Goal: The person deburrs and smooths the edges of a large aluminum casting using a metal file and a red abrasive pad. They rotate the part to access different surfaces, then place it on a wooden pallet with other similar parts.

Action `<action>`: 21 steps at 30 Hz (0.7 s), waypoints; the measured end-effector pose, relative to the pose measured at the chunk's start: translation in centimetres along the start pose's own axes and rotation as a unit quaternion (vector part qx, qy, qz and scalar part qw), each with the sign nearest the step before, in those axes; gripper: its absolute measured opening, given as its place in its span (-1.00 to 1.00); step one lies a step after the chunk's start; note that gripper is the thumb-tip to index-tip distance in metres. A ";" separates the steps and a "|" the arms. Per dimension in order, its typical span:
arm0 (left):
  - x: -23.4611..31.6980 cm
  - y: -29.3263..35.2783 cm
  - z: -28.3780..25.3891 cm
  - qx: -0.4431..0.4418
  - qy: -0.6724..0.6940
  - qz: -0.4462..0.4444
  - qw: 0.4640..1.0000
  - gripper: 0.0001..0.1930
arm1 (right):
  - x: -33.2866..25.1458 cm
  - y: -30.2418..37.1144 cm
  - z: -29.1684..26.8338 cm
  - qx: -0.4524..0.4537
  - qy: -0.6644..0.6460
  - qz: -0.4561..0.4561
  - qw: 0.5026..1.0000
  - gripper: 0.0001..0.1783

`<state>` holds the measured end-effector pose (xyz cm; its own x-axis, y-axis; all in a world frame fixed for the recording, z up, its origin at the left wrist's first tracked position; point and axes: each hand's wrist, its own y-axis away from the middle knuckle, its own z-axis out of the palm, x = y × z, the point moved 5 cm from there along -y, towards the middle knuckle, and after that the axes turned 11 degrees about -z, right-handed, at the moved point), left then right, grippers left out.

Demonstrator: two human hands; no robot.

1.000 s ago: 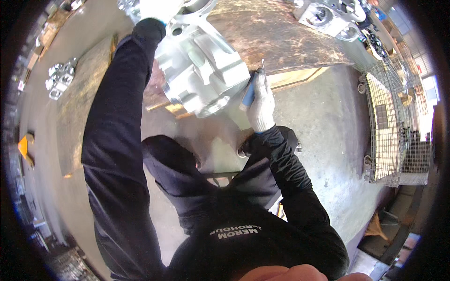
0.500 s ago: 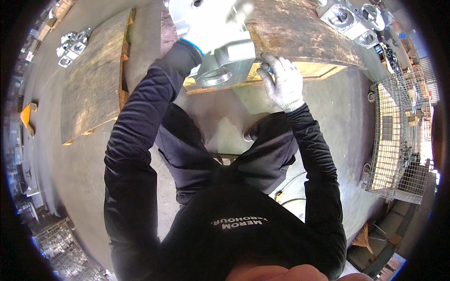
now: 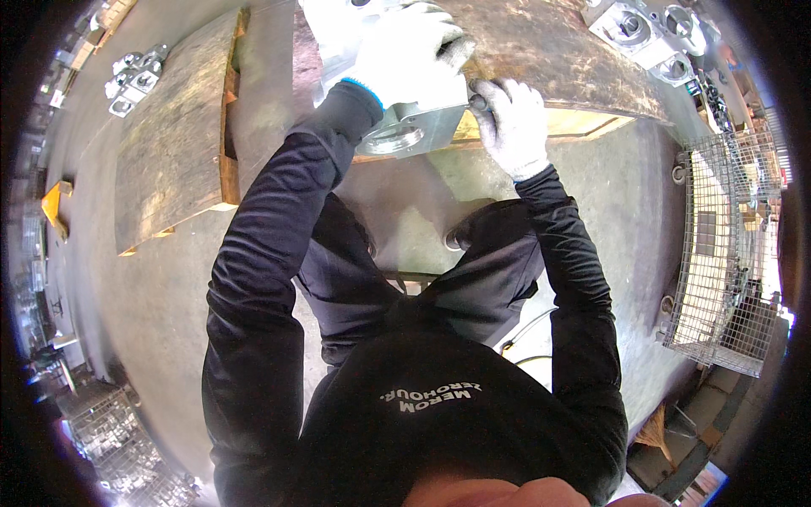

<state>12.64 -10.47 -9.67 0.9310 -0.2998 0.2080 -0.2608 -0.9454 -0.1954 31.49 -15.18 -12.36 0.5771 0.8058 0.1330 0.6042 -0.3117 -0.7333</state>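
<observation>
A silver casting (image 3: pixel 446 127) is sitting at a wooden board's (image 3: pixel 566 63) near edge, top centre of the frame.
The left hand (image 3: pixel 405 52) is covering the casting's upper part, fingers curling rightward; whether they are gripping it, I cannot tell. The casting is looking heavy, stiff and slick, the thick wall around its round bore probably offering the surest hold. The right hand (image 3: pixel 514 120) is bending its fingers just beside the casting's right edge, the gap to the thumb being narrow; whether they are pinching anything, I cannot tell.
</observation>
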 end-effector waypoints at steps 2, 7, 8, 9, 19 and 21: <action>-0.2 0.3 0.2 0.038 0.052 -0.015 0.998 -0.53 | 0.0 0.1 0.3 -0.001 0.004 0.003 1.000 -0.60; 0.0 0.6 0.9 0.077 0.069 0.083 0.991 -0.54 | -0.3 0.4 1.1 0.007 0.013 -0.001 1.000 -0.60; -0.1 0.5 0.9 0.079 0.064 0.084 0.991 -0.54 | -0.3 0.5 1.3 0.016 0.006 0.003 1.000 -0.63; -0.1 0.4 0.7 0.083 0.060 0.086 0.991 -0.55 | -0.4 0.5 1.7 0.008 -0.002 0.008 1.000 -0.64; 1.1 0.7 -1.3 0.118 0.016 0.106 0.987 -0.61 | -1.4 2.7 4.7 0.063 -0.038 0.056 0.996 -0.60; 1.3 0.5 -1.4 0.125 0.001 0.111 0.986 -0.63 | -1.4 3.9 6.0 0.044 -0.047 0.078 0.995 -0.54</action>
<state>13.39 -11.50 -8.20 0.8576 -0.4962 0.1352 -0.3871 -0.7959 -0.4655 29.72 -14.48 -19.39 0.6039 0.7957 -0.0461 0.4592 -0.3946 -0.7959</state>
